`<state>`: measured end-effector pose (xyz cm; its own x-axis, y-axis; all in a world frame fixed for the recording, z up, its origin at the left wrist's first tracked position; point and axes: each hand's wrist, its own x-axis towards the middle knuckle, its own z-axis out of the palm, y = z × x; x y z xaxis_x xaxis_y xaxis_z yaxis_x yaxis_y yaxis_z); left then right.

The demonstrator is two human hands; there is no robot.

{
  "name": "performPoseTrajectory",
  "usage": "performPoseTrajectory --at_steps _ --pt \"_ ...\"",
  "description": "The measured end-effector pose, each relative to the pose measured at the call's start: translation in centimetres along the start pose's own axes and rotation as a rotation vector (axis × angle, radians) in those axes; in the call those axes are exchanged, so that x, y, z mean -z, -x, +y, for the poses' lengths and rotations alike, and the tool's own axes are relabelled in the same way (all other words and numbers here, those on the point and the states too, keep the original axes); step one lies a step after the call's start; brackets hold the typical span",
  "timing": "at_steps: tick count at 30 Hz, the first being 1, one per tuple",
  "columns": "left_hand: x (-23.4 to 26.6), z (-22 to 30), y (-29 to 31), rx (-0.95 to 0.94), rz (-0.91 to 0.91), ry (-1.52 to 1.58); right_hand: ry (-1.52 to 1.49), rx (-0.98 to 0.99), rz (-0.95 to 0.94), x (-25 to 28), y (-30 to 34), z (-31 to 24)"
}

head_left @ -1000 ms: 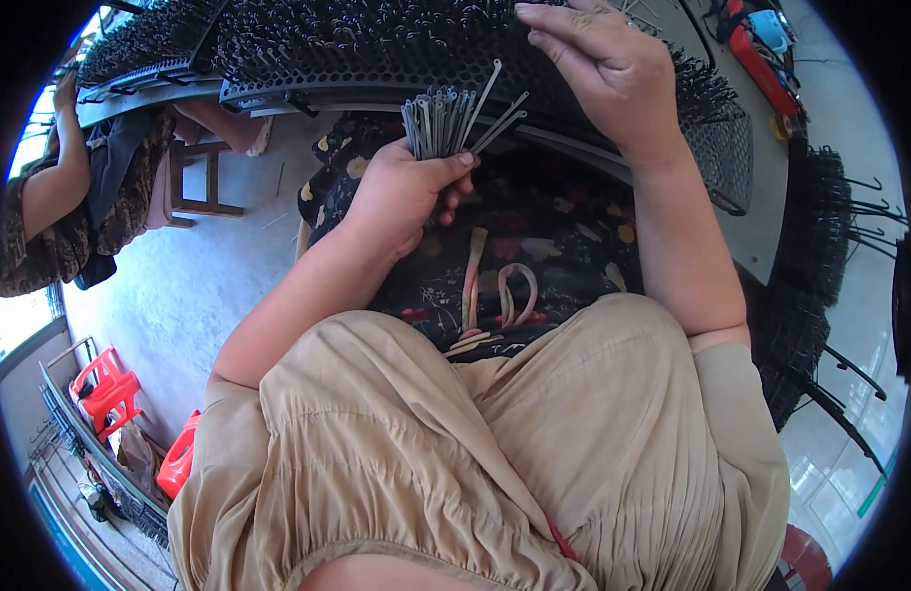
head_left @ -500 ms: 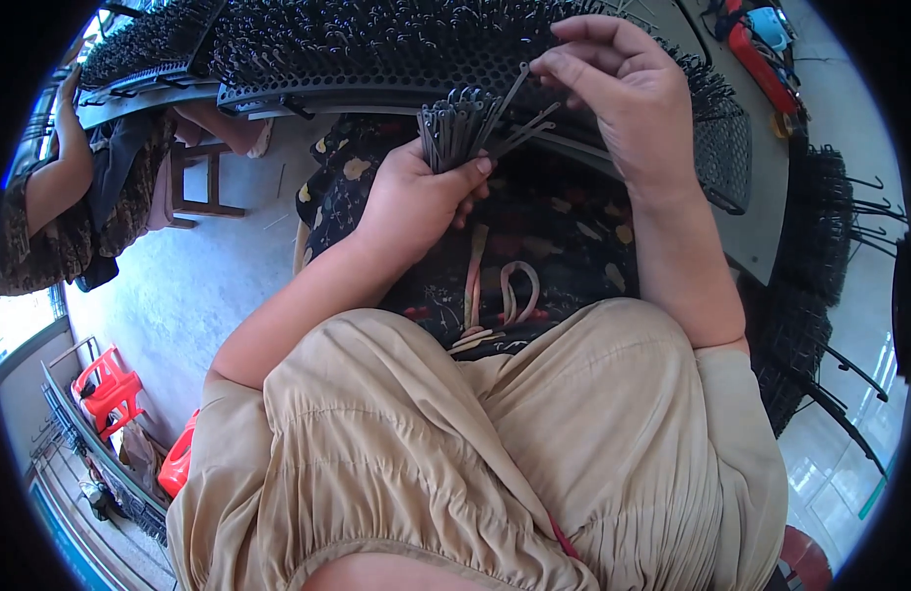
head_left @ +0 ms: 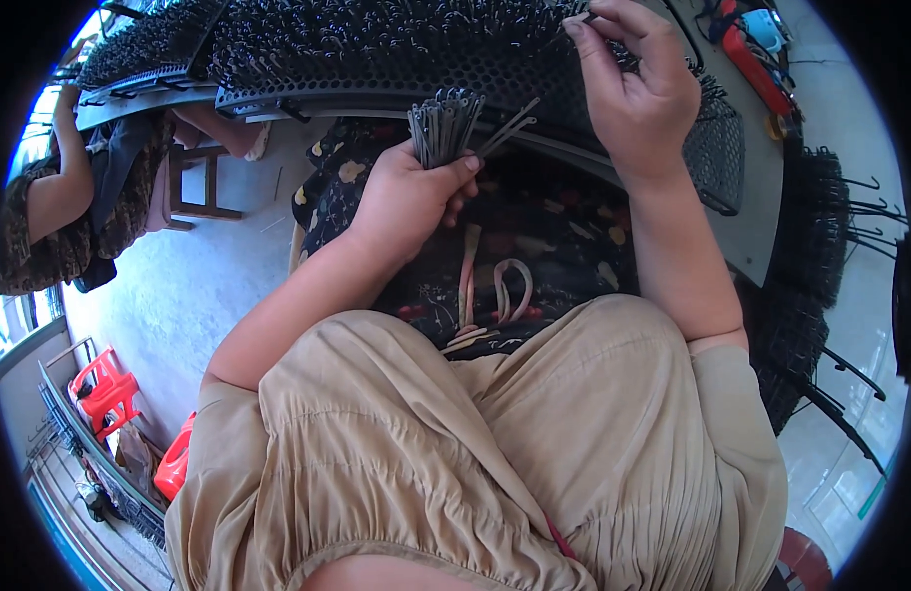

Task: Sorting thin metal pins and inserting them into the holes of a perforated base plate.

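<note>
My left hand (head_left: 401,202) is closed around a bundle of thin dark metal strips (head_left: 445,128) with small holes at their upper ends. Two of the strips stick out to the right of the bundle, past my thumb. Over the rack's right part, my right hand (head_left: 641,98) is raised in a pinch; a dark sliver, one metal strip, shows at its fingertips, the rest hard to make out. Below and beyond that hand lies a black perforated rack (head_left: 327,97) crowded with upright dark hooked pieces (head_left: 396,44).
A person's arm (head_left: 63,187) works at a neighbouring rack (head_left: 145,49) on the left. A wooden stool (head_left: 209,187) and red plastic chair (head_left: 108,389) stand there. Black hooked racks (head_left: 815,236) hang at the right, below a red tool (head_left: 756,69). Floral cloth (head_left: 564,236) covers my lap's front.
My right hand has moved up and to the right, away from the bundle, taking one strip with it. My left hand has shifted slightly left with the bundle.
</note>
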<state>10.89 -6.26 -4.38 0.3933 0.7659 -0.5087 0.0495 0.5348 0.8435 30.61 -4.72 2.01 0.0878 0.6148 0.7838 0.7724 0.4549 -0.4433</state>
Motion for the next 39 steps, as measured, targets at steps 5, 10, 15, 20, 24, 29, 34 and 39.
performPoseTrajectory --at_steps 5,10,15,20,24,29,34,39 --pt "-0.2 0.1 -0.1 -0.014 -0.007 0.004 -0.023 0.013 0.025 -0.4 -0.1 0.5" --pt "-0.4 0.2 0.3 0.0 0.015 0.045 0.003 0.076 -0.012 0.3 -0.6 0.5" --pt "-0.4 -0.1 0.0 0.005 0.008 0.052 -0.404 0.453 0.292 -2.9 -0.9 3.8" --pt "-0.2 -0.1 0.0 -0.008 0.031 0.153 0.28 0.361 -0.191 0.8 0.4 1.0" --pt "-0.5 0.1 0.0 -0.073 0.003 0.226 -0.528 -0.649 -0.383 0.1 3.5 -0.2" --pt "-1.0 0.3 0.3 -0.042 -0.048 0.157 -0.639 -0.807 -0.307 1.4 2.0 1.3" --pt "-1.1 0.4 0.4 -0.047 -0.049 0.164 -0.48 -0.726 -0.595 1.1 2.2 0.5" --pt "-0.9 -0.1 -0.1 -0.033 -0.042 0.117 -0.444 -0.55 -0.141 0.5 1.9 1.5"
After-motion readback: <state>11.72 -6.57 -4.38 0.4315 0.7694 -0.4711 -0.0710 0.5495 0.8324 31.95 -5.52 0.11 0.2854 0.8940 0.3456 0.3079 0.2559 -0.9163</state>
